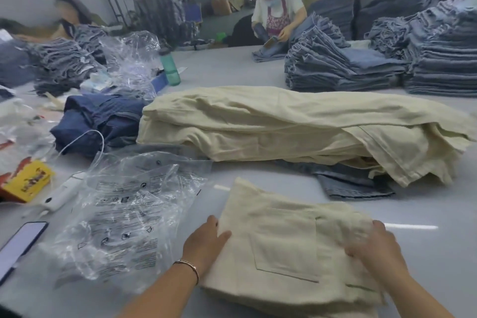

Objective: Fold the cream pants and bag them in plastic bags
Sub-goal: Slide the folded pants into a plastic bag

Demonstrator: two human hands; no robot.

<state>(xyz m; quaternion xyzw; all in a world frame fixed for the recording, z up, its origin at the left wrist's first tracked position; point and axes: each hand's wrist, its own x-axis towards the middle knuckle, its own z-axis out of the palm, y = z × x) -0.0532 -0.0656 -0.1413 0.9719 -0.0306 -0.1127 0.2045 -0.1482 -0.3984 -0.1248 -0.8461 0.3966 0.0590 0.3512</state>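
A folded pair of cream pants [286, 245] lies on the grey table right in front of me, back pocket facing up. My left hand [206, 242] grips its left edge, thumb on top. My right hand [371, 242] presses on the right side of the fold, fingers curled into the cloth and blurred. A crumpled heap of clear plastic bags [124, 217] with black print lies just left of the pants. Behind them sprawls a long pile of unfolded cream pants [284, 124].
A phone [20, 245], a white charger with cable [62, 193] and a yellow box [28, 181] lie at the left. Dark blue garments [100, 119], a green bottle [170, 64] and tall stacks of jeans [438, 59] stand farther back. Two people work across the table.
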